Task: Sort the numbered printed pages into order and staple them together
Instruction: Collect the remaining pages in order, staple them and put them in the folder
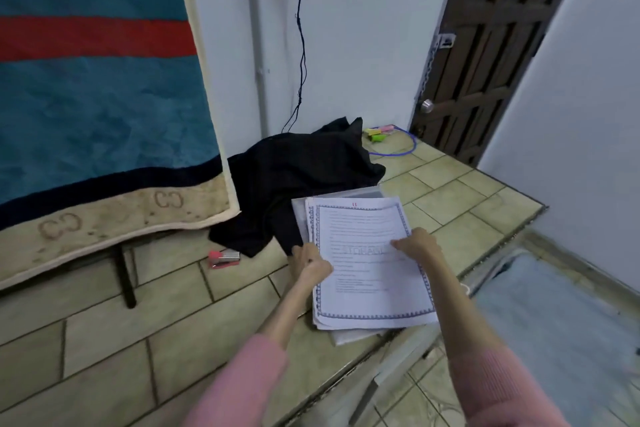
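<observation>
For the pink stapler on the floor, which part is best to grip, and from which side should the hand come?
Grip the pink stapler across its long body, thumb on one long side and fingers on the other, coming from above. It lies flat on the tiled floor, so only its top and sides are free. The left hand is nearer, though it now holds the edge of the printed pages. Black cloth lies close behind it.
</observation>
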